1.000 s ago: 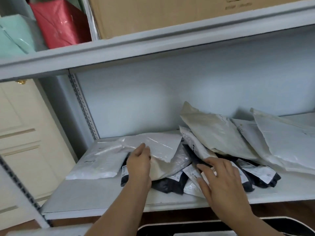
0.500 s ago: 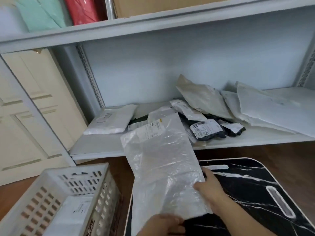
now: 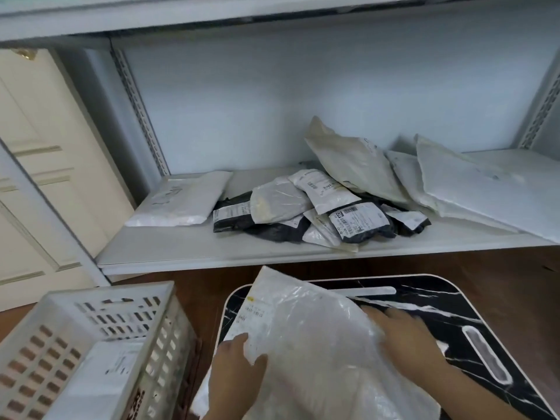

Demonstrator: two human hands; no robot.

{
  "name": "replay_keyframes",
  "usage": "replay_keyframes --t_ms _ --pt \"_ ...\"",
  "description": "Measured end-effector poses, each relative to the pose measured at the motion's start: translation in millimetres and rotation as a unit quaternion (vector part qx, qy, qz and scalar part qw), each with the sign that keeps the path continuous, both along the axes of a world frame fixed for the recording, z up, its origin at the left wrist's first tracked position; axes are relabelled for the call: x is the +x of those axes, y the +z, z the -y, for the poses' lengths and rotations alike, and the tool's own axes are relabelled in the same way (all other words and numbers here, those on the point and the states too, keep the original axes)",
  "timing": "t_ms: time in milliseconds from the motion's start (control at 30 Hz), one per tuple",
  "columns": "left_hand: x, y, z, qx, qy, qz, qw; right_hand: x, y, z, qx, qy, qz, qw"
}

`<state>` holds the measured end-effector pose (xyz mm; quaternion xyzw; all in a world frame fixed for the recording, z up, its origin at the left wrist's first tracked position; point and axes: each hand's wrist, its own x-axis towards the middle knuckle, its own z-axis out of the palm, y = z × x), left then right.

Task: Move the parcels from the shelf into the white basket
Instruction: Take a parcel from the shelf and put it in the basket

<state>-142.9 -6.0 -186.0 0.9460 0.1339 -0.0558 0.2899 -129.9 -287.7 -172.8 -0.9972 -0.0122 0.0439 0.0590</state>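
A large clear plastic parcel (image 3: pixel 315 344) with a white label lies over the black marble-patterned table, held between both hands. My left hand (image 3: pixel 235 377) pinches its left edge with thumb on top. My right hand (image 3: pixel 409 341) rests on its right side with fingers spread. The white slotted basket (image 3: pixel 145 316) stands at the lower left with a white parcel (image 3: pixel 100 380) inside. On the shelf (image 3: pixel 188 250) lies a flat white parcel (image 3: pixel 181 200) at the left, a pile of black and white parcels (image 3: pixel 318 210) in the middle, and large white mailers (image 3: pixel 472 186) at the right.
The black marble-patterned table (image 3: pixel 485 322) with white rim sits under the parcel, in front of the shelf. A cream panelled door (image 3: pixel 39 165) is at the left. A grey shelf upright (image 3: pixel 139 107) and the upper shelf board bound the bay. Brown floor shows between basket and table.
The clear parcel came off the shelf and down toward me over the black table. My view dropped, bringing the basket into sight. My left hand now pinches the parcel's left edge.
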Motion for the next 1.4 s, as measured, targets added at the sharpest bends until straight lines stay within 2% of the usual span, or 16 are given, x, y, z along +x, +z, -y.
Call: replay_keyframes --t_ms 33,100,133,200,333,467,567,767,833,1033,1200,1400 --pt "4 -4 2 0.047 -0.022 0.007 0.999 6 3 1 -0.044 -0.031 0.049 0.997" --pt "8 -10 9 0.123 -0.06 0.018 0.99 13 -9 1 -0.033 -0.082 0.139 0.986" --pt "10 -12 14 0.15 -0.079 0.024 0.985 12 -16 -2 -0.023 -0.084 0.153 0.984" --pt "14 -22 25 0.157 -0.115 0.044 0.98 11 -39 -14 -0.039 -0.07 0.113 0.99" --pt "28 -49 49 0.166 -0.184 0.111 0.962 12 -71 -62 -0.007 -0.06 0.049 0.997" --pt "41 -60 57 0.213 -0.26 0.034 0.941 3 -99 -79 0.014 -0.064 0.005 0.998" --pt "38 -80 51 0.254 -0.294 0.067 0.919 -9 -116 -77 -0.003 -0.045 -0.02 0.999" --pt "33 -96 49 0.267 -0.309 0.064 0.91 -9 -124 -72 -0.007 -0.007 -0.009 1.0" --pt "32 -98 49 0.261 -0.305 0.08 0.913 -8 -125 -72 -0.002 -0.006 0.002 1.0" --pt "30 -98 49 0.238 -0.302 0.045 0.922 -9 -125 -75 0.009 -0.007 0.004 1.0" --pt "38 -89 39 0.24 -0.262 0.054 0.933 8 -116 -73 -0.011 -0.033 0.014 0.999" --pt "44 -98 32 0.269 -0.292 0.076 0.915 13 -122 -74 -0.043 -0.014 0.028 0.999"
